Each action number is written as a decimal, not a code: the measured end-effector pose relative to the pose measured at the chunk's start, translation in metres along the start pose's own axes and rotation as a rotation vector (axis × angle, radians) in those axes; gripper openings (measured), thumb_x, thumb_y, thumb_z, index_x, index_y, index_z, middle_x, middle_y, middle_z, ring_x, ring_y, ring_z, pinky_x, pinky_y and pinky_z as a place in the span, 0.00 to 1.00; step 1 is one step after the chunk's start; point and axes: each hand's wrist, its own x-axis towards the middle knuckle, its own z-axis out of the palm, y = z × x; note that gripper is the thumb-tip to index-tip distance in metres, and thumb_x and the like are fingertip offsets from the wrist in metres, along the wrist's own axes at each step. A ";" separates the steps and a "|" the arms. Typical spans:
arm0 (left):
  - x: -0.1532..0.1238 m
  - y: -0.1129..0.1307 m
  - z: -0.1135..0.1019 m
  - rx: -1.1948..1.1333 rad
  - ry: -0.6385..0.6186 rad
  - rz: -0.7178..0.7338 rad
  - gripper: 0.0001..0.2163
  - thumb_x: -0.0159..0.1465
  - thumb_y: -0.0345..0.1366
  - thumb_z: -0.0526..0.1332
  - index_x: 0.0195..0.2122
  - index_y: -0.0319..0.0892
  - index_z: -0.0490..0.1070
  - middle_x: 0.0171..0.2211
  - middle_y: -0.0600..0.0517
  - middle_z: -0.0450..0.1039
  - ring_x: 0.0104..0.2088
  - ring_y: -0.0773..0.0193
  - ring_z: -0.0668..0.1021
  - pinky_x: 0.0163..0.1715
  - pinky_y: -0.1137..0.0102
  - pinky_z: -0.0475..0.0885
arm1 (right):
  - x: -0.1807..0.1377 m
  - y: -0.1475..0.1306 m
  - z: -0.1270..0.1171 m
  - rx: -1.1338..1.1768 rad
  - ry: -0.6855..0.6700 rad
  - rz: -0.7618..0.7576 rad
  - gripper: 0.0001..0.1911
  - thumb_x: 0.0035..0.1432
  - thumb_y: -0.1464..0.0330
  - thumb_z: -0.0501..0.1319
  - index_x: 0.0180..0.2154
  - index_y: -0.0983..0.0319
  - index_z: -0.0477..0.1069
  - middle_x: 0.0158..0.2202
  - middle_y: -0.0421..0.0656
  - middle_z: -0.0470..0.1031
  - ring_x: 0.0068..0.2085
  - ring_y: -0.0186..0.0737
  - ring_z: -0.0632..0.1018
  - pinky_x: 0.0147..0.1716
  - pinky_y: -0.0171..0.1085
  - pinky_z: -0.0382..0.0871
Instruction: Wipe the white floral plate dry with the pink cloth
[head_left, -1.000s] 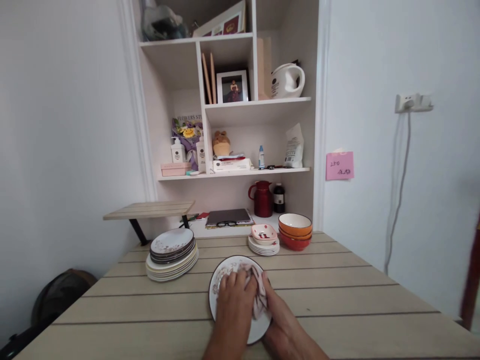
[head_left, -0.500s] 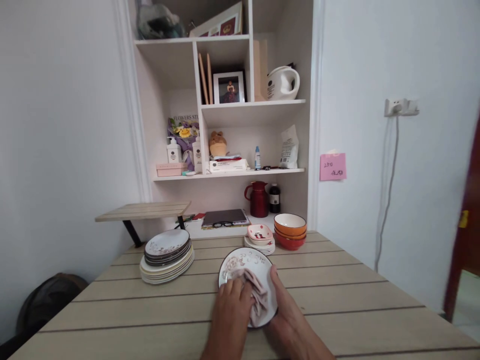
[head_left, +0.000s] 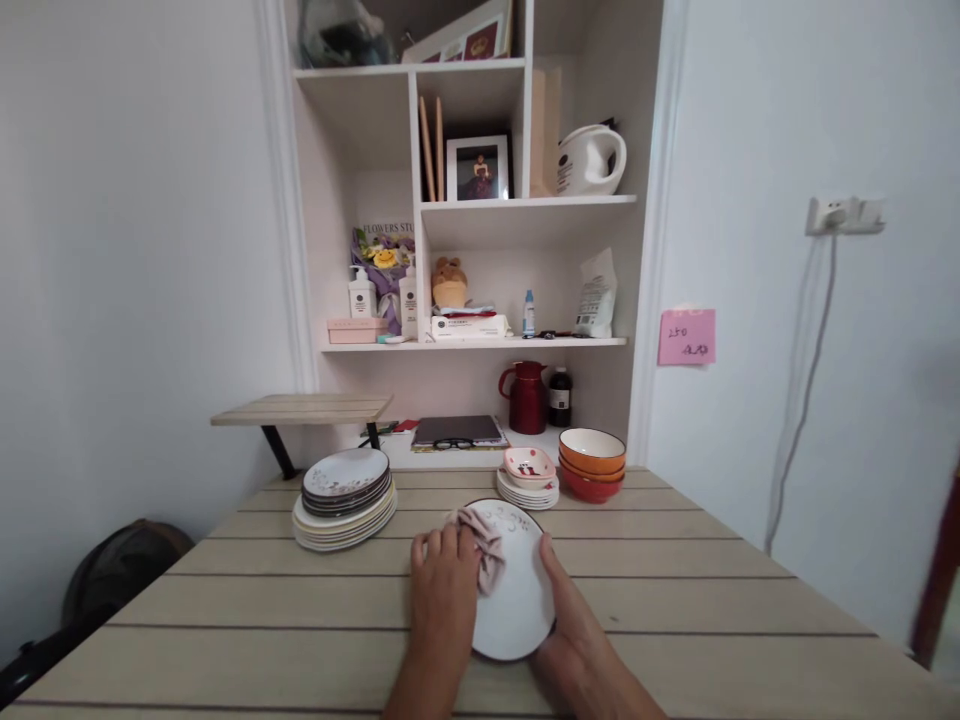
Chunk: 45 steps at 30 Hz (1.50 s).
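A white plate (head_left: pixel 517 605) with a dark rim and a faint floral print lies flat on the wooden table (head_left: pixel 712 590) in front of me. My left hand (head_left: pixel 442 590) presses a crumpled pinkish cloth (head_left: pixel 484 545) onto the plate's far left part, fingers closed over the cloth. My right hand (head_left: pixel 566 610) grips the plate's right rim, thumb along the edge.
A stack of plates (head_left: pixel 345 498) stands at the left, a small stack with a pink dish (head_left: pixel 529 478) and orange-red bowls (head_left: pixel 592 462) lie behind. A shelf unit (head_left: pixel 480 215) with a red jug (head_left: pixel 525 397) rises beyond the table. A small wooden side shelf (head_left: pixel 300 410) juts out at left.
My left hand has carried the cloth from the plate's middle toward its far left edge. The right hand stays on the rim. The camera has shifted slightly.
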 end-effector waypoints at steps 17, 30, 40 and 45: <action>0.002 0.021 0.000 -0.103 0.079 0.242 0.10 0.64 0.32 0.60 0.47 0.46 0.72 0.46 0.50 0.72 0.43 0.58 0.73 0.49 0.57 0.68 | 0.005 0.011 -0.006 -0.011 -0.049 0.087 0.27 0.53 0.50 0.63 0.43 0.66 0.77 0.35 0.51 0.83 0.44 0.50 0.81 0.50 0.49 0.70; -0.016 0.014 -0.010 -0.064 0.005 0.128 0.08 0.64 0.32 0.60 0.44 0.45 0.73 0.41 0.50 0.72 0.41 0.59 0.73 0.42 0.62 0.70 | 0.005 -0.012 -0.012 0.014 0.087 -0.106 0.27 0.53 0.53 0.64 0.46 0.69 0.75 0.38 0.55 0.82 0.45 0.53 0.80 0.50 0.50 0.70; -0.001 0.016 -0.013 -0.165 0.044 0.252 0.15 0.62 0.33 0.63 0.50 0.50 0.70 0.49 0.50 0.70 0.48 0.56 0.70 0.53 0.54 0.66 | 0.005 0.012 0.000 0.033 -0.036 -0.026 0.24 0.57 0.55 0.63 0.47 0.68 0.75 0.39 0.50 0.82 0.42 0.43 0.81 0.48 0.41 0.71; 0.000 0.003 -0.013 -0.074 0.029 0.065 0.13 0.62 0.33 0.62 0.49 0.45 0.72 0.45 0.48 0.72 0.46 0.55 0.72 0.50 0.55 0.67 | 0.000 0.003 0.002 0.013 0.066 -0.050 0.25 0.57 0.54 0.61 0.45 0.70 0.75 0.35 0.52 0.83 0.41 0.48 0.81 0.48 0.46 0.71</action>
